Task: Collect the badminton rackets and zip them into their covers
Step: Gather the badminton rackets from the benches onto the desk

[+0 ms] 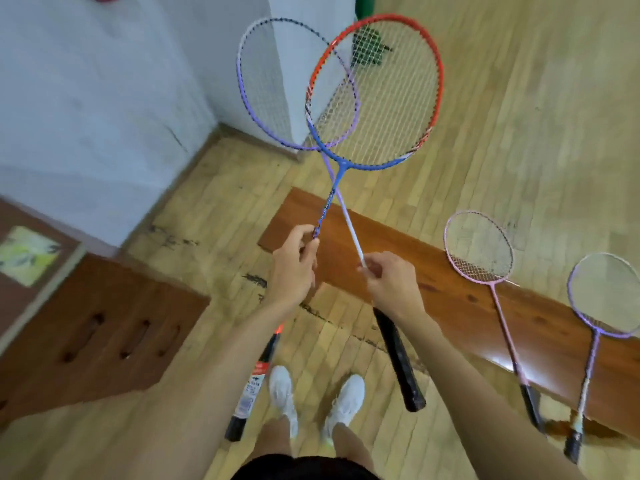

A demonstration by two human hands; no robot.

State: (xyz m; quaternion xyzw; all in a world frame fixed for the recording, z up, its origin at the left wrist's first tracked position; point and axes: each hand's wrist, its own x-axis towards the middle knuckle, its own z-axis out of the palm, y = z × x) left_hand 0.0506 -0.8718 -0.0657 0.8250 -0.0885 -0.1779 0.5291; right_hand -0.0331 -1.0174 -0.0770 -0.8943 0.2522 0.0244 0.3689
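My left hand (292,268) pinches the dark blue shaft of a red-and-blue racket (375,90), whose head is raised in front of me. My right hand (391,284) pinches the white shaft of a purple racket (294,84); its head lies partly behind the red one and the two shafts cross. Both handles hang down below my wrists. A pink racket (479,249) and a second purple racket (604,294) lean against the wooden bench (398,258) at the right. No racket cover is in view.
A white wall and pillar (104,98) stand at the left and ahead. A brown wooden box with slots (104,327) sits on the floor at my left. My white shoes (315,396) stand on the wooden floor beside the bench.
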